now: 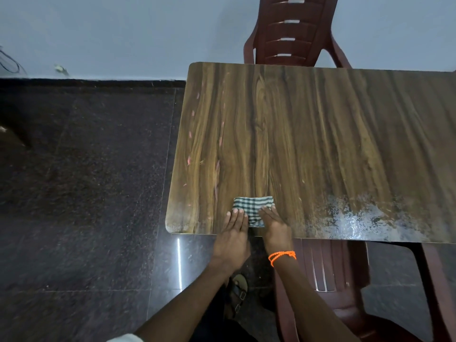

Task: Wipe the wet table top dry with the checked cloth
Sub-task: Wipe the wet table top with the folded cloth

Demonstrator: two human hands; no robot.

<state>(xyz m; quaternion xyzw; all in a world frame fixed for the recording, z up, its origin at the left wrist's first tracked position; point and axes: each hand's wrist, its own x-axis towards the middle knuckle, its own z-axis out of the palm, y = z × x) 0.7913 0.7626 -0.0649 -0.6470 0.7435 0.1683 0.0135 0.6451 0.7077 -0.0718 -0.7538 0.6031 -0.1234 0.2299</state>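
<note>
Pressing checked cloth (254,209) on table top (320,144)

Plain domestic or canteen-style room, indicated by: rectangular wood-grain laminate table top (320,134); moulded maroon plastic armchairs, one at the far side (291,30), one at the near (330,272); polished dark speckled granite floor (86,181); bare pale painted wall (123,33).

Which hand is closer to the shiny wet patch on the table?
Right. The right hand presses the checked cloth on the side toward the wet patch; the left hand rests flat at the cloth's far side.
</note>
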